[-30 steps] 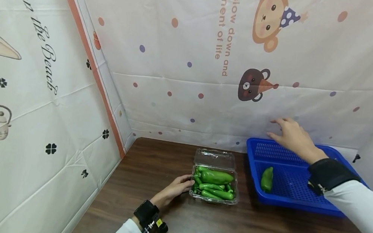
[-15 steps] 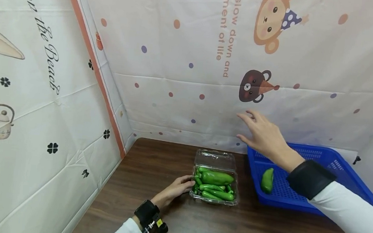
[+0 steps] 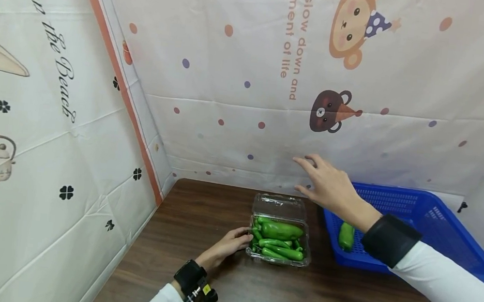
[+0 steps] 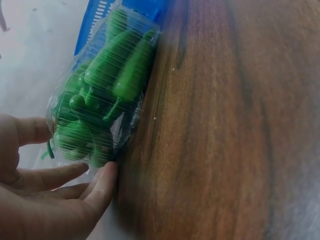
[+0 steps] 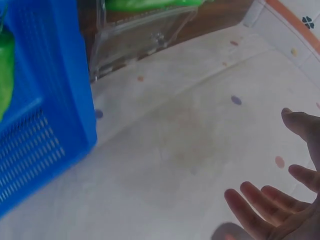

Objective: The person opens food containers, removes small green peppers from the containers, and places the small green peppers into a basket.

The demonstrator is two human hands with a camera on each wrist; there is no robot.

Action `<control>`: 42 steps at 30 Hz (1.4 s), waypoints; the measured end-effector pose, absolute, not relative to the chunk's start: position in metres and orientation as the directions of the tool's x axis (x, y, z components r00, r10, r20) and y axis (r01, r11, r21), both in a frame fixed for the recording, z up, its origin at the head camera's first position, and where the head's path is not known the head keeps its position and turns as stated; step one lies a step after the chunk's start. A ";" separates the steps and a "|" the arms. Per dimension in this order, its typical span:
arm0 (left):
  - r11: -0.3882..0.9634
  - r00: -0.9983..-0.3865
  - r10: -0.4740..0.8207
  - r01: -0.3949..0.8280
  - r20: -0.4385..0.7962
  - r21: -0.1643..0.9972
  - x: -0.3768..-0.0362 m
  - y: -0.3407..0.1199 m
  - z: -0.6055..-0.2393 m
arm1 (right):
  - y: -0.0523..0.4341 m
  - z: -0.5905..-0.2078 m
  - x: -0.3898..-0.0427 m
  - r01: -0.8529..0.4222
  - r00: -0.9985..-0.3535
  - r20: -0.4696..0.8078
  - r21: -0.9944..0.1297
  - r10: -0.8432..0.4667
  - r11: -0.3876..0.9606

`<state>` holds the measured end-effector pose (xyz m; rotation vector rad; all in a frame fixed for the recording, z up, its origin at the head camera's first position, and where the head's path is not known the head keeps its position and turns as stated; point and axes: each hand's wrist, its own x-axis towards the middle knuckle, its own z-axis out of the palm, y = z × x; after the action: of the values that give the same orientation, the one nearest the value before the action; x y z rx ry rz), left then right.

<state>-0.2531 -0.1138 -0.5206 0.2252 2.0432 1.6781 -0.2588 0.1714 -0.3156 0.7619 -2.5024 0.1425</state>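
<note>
A clear plastic clamshell box (image 3: pixel 279 239) full of green peppers (image 3: pixel 281 230) sits open on the brown table, its lid (image 3: pixel 278 205) tipped back. My left hand (image 3: pixel 227 246) rests against the box's left side with straight fingers (image 4: pixel 95 187) touching it. My right hand (image 3: pixel 330 184) hovers in the air above the box's far right corner, fingers spread and holding nothing. A blue perforated basket (image 3: pixel 416 206) stands to the right with one green pepper (image 3: pixel 346 235) lying in it. In the right wrist view the basket's wall (image 5: pixel 55 95) and the box lid (image 5: pixel 140 40) show.
Printed cloth walls (image 3: pixel 247 98) close in the table (image 3: pixel 298 292) at the back and on the left. The basket lies close to the right wall. Bare wood runs along the front of the table.
My right hand has moved left from over the blue basket to above the box's far corner, still holding nothing. The left hand has stayed at the box.
</note>
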 end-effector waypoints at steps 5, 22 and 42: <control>0.222 -0.875 0.415 -0.170 -0.251 0.960 -0.253 -0.116 -0.522 | 0.165 -0.334 -0.257 -0.545 -0.741 0.461 0.011 -0.488 0.839; 0.215 -0.876 0.411 -0.176 -0.253 0.961 -0.252 -0.115 -0.522 | 0.159 -0.415 -0.248 -0.490 -0.842 0.342 -0.160 -0.417 0.857; 0.183 -0.887 0.396 -0.178 -0.238 0.967 -0.252 -0.112 -0.524 | 0.146 -0.475 -0.240 -0.528 -0.831 0.322 -0.201 -0.453 0.825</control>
<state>-0.2521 -0.1125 -0.5236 0.2047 2.0260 1.7504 -0.2402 0.1461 -0.4746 0.7525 -2.7472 0.4126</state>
